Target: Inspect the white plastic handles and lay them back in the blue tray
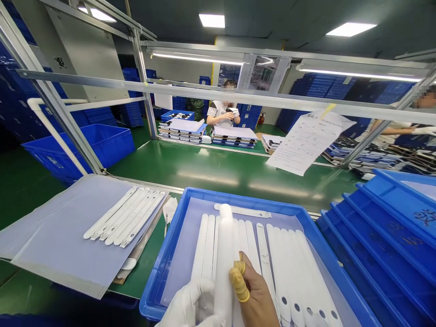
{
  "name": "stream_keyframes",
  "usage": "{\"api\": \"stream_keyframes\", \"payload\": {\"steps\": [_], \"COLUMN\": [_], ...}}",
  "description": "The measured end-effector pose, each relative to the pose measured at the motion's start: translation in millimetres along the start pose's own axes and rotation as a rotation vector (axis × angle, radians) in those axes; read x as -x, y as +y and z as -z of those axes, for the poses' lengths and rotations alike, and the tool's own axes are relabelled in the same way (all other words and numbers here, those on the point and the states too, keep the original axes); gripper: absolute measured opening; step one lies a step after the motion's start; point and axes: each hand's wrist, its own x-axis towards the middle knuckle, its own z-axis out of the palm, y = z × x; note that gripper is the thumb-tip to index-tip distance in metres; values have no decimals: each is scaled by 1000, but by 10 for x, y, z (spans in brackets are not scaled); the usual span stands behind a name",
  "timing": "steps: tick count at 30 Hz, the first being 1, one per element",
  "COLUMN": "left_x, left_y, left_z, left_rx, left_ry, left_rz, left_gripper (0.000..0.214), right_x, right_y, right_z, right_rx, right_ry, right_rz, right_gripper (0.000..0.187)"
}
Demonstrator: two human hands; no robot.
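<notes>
- Over the blue plastic tray [238, 201], a long white plastic strip [224, 254] is held upright, gripped by the closed white-gloved left hand [189, 304] and the curled right hand [259, 295] with yellow finger cots.
- Several laid-out white strips [126, 215] are lined up on a translucent sheet [51, 227]; more tray-held white strips [293, 268] remain.

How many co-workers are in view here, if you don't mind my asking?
2: one co-worker is beyond the green bench, and another is at the far right edge, partly cut off. Others may be hidden.
</notes>
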Motion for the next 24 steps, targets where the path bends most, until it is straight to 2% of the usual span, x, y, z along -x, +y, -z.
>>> {"api": "stream_keyframes", "payload": {"steps": [2, 6, 8, 10, 13, 15, 18, 24], "left_x": [-32, -185, -277, -354, -418, -432, -448, -513], "left_y": [88, 420, 628, 820, 1005, 1042, 1011, 790], "left_z": [20, 33, 5, -46, -134, -176, -188, -114], "left_rx": [-67, -252, -362, -460, -534, -477, -276, -51], "left_ry": [11, 68, 100, 63, -32, -41, -38, -68], "left_rz": [-54, -227, -239, -194, -185, -197, -80, 105], "left_gripper": [48, 82, 83, 65, 22, 23, 46, 70], "right_x": [24, 86, 118, 145, 175, 189, 205, 220], "right_y": [-12, -10, -5, 1, 15, 26, 41, 60], "right_z": [8, -10, -33, -54, -65, -59, -44, -10], "right_rx": [5, 11, -1, -6, 43, 79, 72, 62], "right_ry": [-39, -85, -100, -93, -60, -45, -46, -88], "right_rz": [-22, -66, -75, -59, -37, -44, -58, -109], "right_gripper": [45, 43, 39, 36, 35, 37, 42, 45]}}
